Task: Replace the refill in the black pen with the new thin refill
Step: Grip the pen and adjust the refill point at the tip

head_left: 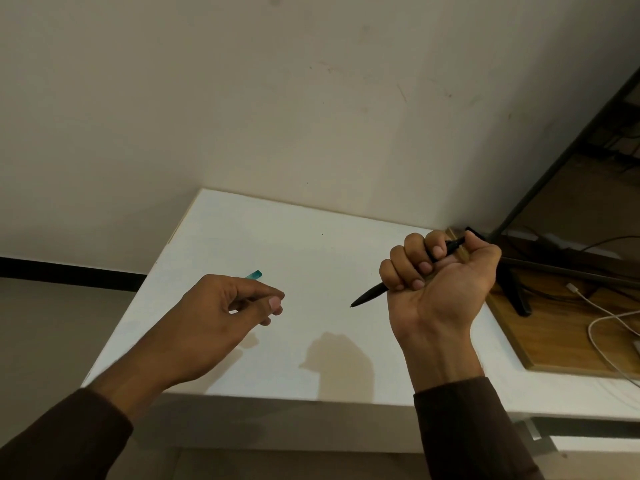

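My right hand (440, 278) is fisted around the black pen (370, 295), palm toward me, above the right part of the white table (277, 237). The pen's tip points down-left and its clip end sticks out past my thumb at the upper right. My left hand (221, 313) hovers over the table's left part with thumb and fingers pinched on a thin teal piece (255, 275), whose end shows above the knuckles. Most of that piece is hidden by the hand, so I cannot tell if it is the refill.
A wooden board (554, 334) lies at the table's right with a white cable (599, 327) and a black stand (519, 292) on it. The wall (277, 98) rises right behind the table. The floor drops off at the left edge.
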